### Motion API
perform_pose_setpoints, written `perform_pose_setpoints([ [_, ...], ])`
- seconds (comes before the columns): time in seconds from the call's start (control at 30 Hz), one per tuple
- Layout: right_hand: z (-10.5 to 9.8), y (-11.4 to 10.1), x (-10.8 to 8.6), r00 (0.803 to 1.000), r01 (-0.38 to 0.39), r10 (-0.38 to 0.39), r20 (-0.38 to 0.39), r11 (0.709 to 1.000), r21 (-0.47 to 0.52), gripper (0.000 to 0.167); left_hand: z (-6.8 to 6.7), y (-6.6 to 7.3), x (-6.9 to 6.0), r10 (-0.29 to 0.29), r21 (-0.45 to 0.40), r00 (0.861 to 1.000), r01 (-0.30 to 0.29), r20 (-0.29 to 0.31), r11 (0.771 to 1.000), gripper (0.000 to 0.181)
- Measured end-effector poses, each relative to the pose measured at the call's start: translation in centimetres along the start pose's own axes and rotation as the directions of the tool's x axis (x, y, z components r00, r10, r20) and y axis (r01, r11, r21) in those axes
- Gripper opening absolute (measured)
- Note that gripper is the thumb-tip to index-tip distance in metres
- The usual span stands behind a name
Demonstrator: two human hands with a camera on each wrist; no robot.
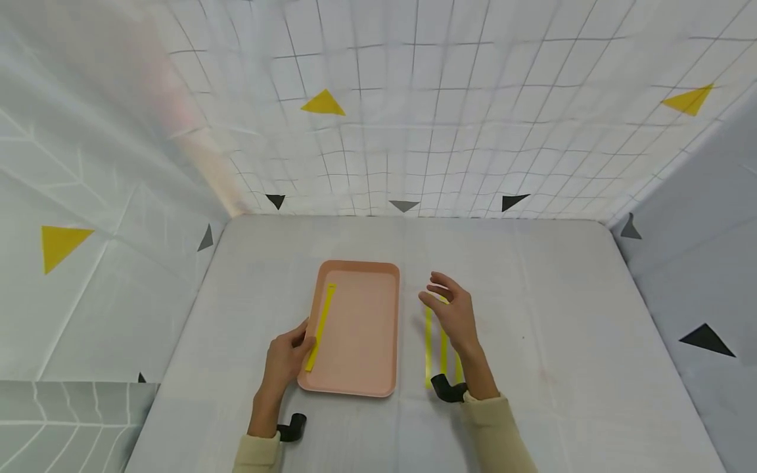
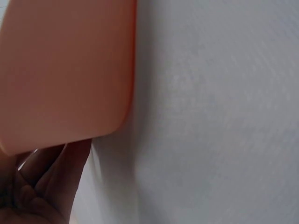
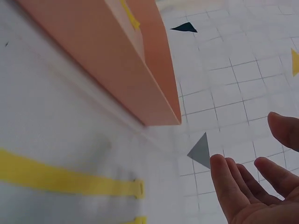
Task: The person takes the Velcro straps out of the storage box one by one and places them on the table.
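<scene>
A shallow pink tray [image 1: 363, 328] lies on the white table, with one thin yellow strip [image 1: 323, 318] inside along its left side. My left hand [image 1: 286, 355] grips the tray's left edge, thumb over the rim near the strip's lower end. In the left wrist view, fingers [image 2: 70, 168] reach under the tray wall [image 2: 70, 79]. To the right of the tray, my right hand [image 1: 454, 315] hovers with nothing in it, its fingers spread and loosely bent. Below that hand lie three yellow strips [image 1: 428, 355], partly hidden by the hand and wrist. The right wrist view shows one strip's notched end [image 3: 139, 188].
A black wrist camera mount [image 1: 447, 389] sits at the right wrist, another [image 1: 293, 428] at the left. Behind the table hangs a white gridded sheet [image 1: 390, 118] with yellow, black and grey triangles. Grey-white sheets [image 1: 698, 276] close off both sides.
</scene>
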State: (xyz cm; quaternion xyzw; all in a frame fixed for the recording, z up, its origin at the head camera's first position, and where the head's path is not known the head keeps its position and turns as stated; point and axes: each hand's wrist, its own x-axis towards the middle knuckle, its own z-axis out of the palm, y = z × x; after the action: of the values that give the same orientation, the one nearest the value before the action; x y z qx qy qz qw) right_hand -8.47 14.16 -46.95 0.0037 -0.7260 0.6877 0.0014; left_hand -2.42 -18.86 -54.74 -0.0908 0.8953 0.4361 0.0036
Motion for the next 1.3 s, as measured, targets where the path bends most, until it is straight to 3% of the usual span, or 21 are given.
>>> perform_pose_setpoints([
  [0.17, 0.8, -1.4, 0.3, 1.0, 0.021, -0.021, 0.008, 0.999, -0.026, 0.05, 0.0, 0.1, 0.0, 0.003, 0.007, 1.0, -0.003, 0.001, 1.0, 0.049],
  [0.43, 1.7, -1.3, 0.6, 1.0, 0.009, -0.01, 0.028, 0.999, 0.038, 0.051, -0.1, 0.1, 0.1, -0.001, 0.008, 1.0, 0.001, 0.002, 1.0, 0.049],
  [0.63, 2.8, -1.6, 0.6, 0.999, 0.0, -0.001, 0.041, 1.0, 0.005, 0.05, -0.2, 0.2, 0.1, -0.008, 0.005, 1.0, 0.008, -0.001, 1.0, 0.049],
  [0.97, 4.0, 1.2, 1.4, 0.997, 0.01, -0.016, 0.072, 0.997, 0.08, 0.052, -0.2, 0.4, 0.0, -0.016, -0.014, 1.0, 0.016, 0.004, 1.0, 0.049],
  [1.1, 4.6, 1.5, 1.5, 0.998, 0.038, -0.042, 0.054, 0.996, 0.078, 0.051, -0.3, 0.4, 0.0, -0.013, -0.014, 1.0, 0.013, 0.004, 1.0, 0.049],
  [1.3, 5.4, 0.8, 1.4, 0.999, -0.002, -0.002, 0.052, 0.996, 0.088, 0.051, -0.3, 0.4, 0.0, -0.023, -0.011, 1.0, 0.023, 0.007, 1.0, 0.05],
])
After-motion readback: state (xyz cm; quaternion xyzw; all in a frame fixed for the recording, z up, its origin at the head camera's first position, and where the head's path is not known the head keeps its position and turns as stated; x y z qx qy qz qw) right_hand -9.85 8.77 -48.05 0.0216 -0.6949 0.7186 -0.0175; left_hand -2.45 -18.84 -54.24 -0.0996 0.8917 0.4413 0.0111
